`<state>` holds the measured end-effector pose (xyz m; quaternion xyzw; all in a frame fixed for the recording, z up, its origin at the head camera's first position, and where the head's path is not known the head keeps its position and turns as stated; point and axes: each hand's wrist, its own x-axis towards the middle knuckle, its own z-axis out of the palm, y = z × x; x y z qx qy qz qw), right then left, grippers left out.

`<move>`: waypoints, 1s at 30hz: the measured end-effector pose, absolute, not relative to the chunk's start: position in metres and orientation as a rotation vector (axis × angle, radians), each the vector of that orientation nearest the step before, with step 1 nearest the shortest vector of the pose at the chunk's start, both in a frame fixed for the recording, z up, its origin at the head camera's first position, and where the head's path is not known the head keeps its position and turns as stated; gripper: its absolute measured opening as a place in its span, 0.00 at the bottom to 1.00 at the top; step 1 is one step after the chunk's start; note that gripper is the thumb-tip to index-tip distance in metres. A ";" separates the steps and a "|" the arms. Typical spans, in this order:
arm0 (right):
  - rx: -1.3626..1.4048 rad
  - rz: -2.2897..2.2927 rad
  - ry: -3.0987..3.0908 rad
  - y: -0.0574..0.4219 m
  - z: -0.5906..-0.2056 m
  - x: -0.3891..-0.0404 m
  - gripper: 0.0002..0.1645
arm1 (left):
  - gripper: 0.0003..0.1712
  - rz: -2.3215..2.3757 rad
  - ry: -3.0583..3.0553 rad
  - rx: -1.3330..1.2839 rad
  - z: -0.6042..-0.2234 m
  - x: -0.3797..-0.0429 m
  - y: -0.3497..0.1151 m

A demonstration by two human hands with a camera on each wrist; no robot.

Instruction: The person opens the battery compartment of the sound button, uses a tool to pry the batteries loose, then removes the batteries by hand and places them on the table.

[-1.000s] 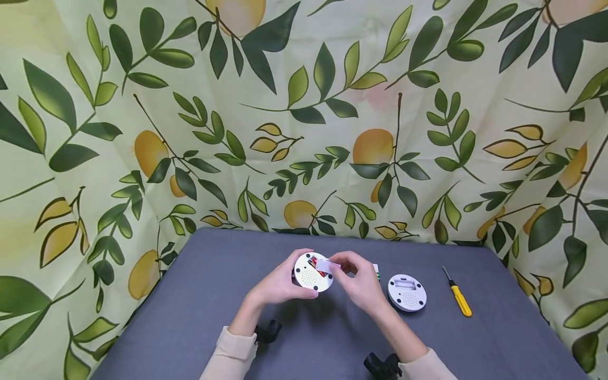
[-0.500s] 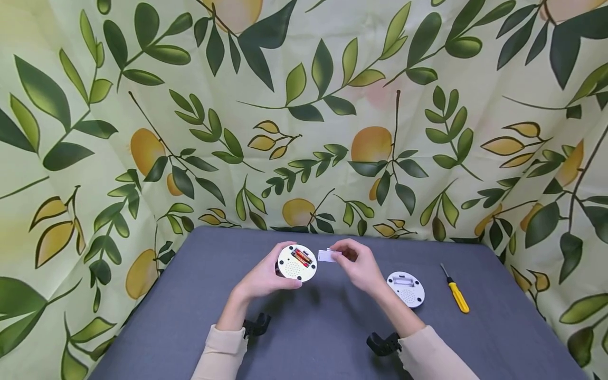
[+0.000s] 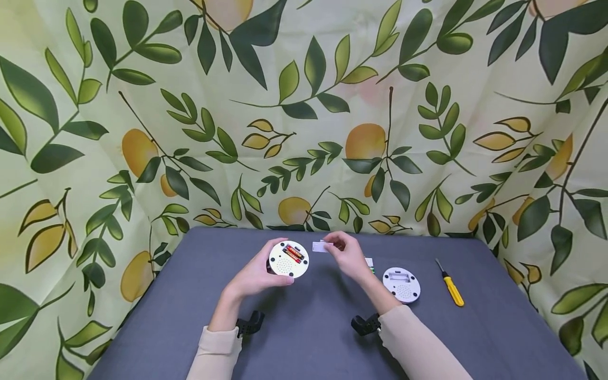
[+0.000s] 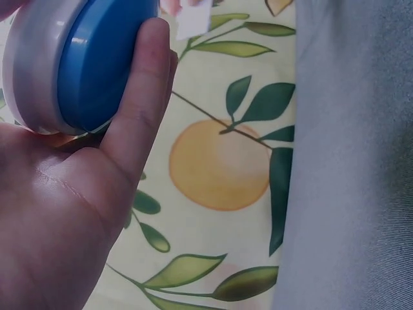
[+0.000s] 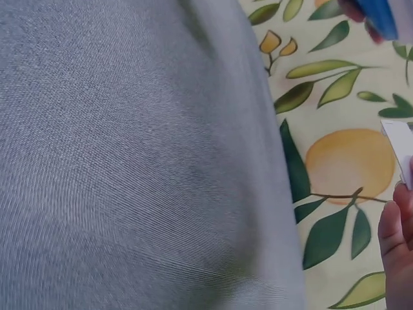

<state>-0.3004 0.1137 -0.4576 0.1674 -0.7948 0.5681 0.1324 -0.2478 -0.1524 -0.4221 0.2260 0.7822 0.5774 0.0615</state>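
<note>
My left hand (image 3: 252, 273) grips a round white device (image 3: 287, 267) by its edge, above the table. Its underside faces me, with dark feet, a speaker grille and an uncovered compartment holding red-and-black batteries (image 3: 293, 254). The left wrist view shows the device's blue other side (image 4: 97, 64) against the fingers. To the right, my right hand (image 3: 350, 259) pinches a small white battery cover (image 3: 321, 246) between thumb and fingers, apart from the device. In the right wrist view, the cover (image 5: 401, 145) and fingertips show at the right edge.
A second round white device (image 3: 404, 292) lies underside up on the grey table (image 3: 304, 338), right of my right forearm. Farther right lies a yellow-handled screwdriver (image 3: 453, 290). A small white-and-green item (image 3: 369, 263) is partly hidden behind the right wrist. Patterned cloth (image 3: 304, 132) hangs behind.
The battery cover has come away from over the compartment, leaving the batteries exposed. My left hand has shifted left with the device; the right hand has moved slightly up with the cover.
</note>
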 end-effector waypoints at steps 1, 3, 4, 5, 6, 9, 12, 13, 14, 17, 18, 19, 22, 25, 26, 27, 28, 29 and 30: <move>0.482 1.658 -2.307 0.112 -0.460 -0.303 0.08 | 0.52 1.747 2.365 0.688 -0.422 -0.248 -0.153; 0.475 1.671 -2.316 0.110 -0.464 -0.308 0.07 | 0.52 1.744 2.369 0.699 -0.421 -0.248 -0.154; 0.466 1.672 -2.328 0.109 -0.467 -0.310 0.07 | 0.52 1.743 2.369 0.700 -0.420 -0.247 -0.155; 0.459 1.676 -2.338 0.108 -0.470 -0.312 0.06 | 0.52 1.742 2.369 0.702 -0.420 -0.247 -0.155; 0.453 1.677 -2.348 0.106 -0.473 -0.314 0.06 | 0.52 1.741 2.370 0.704 -0.420 -0.247 -0.155; 0.435 1.652 -2.382 0.103 -0.482 -0.319 0.05 | 0.52 1.743 2.367 0.705 -0.420 -0.247 -0.156; 0.406 1.598 -2.428 0.100 -0.491 -0.322 0.04 | 0.52 1.748 2.372 0.693 -0.421 -0.248 -0.157; 0.393 1.574 -2.448 0.099 -0.495 -0.323 0.04 | 0.52 1.750 2.375 0.685 -0.421 -0.248 -0.158; 0.375 1.549 -2.473 0.099 -0.497 -0.324 0.04 | 0.52 1.751 2.378 0.678 -0.421 -0.248 -0.158; 0.340 1.493 -2.536 0.098 -0.505 -0.324 0.03 | 0.52 1.763 2.379 0.656 -0.422 -0.249 -0.159; 0.334 1.477 -2.556 0.098 -0.507 -0.324 0.03 | 0.52 1.768 2.379 0.648 -0.422 -0.249 -0.159; 0.330 1.467 -2.574 0.097 -0.508 -0.324 0.03 | 0.52 1.772 2.379 0.644 -0.422 -0.249 -0.159; 0.341 1.445 -2.607 0.096 -0.511 -0.325 0.03 | 0.52 1.783 2.380 0.640 -0.423 -0.249 -0.160; 0.359 1.427 -2.625 0.094 -0.511 -0.326 0.03 | 0.52 1.789 2.386 0.642 -0.423 -0.249 -0.160; 0.367 1.423 -2.626 0.094 -0.511 -0.326 0.03 | 0.52 1.790 2.387 0.644 -0.423 -0.249 -0.160; 0.373 1.412 -2.631 0.094 -0.511 -0.326 0.03 | 0.52 1.791 2.388 0.646 -0.423 -0.249 -0.161; 0.379 1.401 -2.636 0.094 -0.511 -0.327 0.03 | 0.52 1.791 2.389 0.646 -0.423 -0.249 -0.161; 0.387 1.384 -2.638 0.094 -0.512 -0.327 0.03 | 0.52 1.792 2.389 0.643 -0.423 -0.250 -0.161; 0.395 1.360 -2.643 0.093 -0.512 -0.328 0.03 | 0.52 1.794 2.387 0.638 -0.424 -0.250 -0.161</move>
